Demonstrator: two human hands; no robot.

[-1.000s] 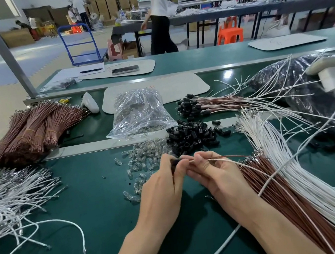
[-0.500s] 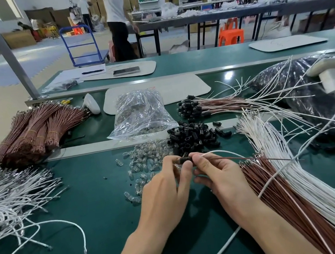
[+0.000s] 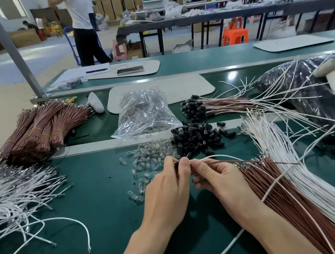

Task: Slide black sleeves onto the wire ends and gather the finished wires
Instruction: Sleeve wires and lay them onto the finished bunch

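Note:
My left hand [image 3: 167, 188] and my right hand [image 3: 217, 179] meet fingertip to fingertip at the middle of the green table. The left thumb and fingers pinch a small black sleeve [image 3: 176, 164], mostly hidden. The right hand pinches the end of a brown wire [image 3: 253, 160] and a white wire [image 3: 220, 156] that trail off to the right. Just beyond the hands lies a pile of loose black sleeves [image 3: 198, 136]. A bunch of finished wires with black sleeves [image 3: 206, 106] lies farther back, ends pointing left.
Brown wires [image 3: 284, 200] and white wires [image 3: 311, 175] fan out at right. Clear caps [image 3: 147, 157] lie left of the sleeves, behind them a plastic bag [image 3: 143, 113]. Bundled brown wires [image 3: 40, 129] and loose white wires [image 3: 8, 196] sit at left. A black bag [image 3: 319, 92] sits at right.
The hands stayed together at the table's middle and worked the wire ends against the sleeve; the brown wire now stretches straighter to the right. A person in the background walked left.

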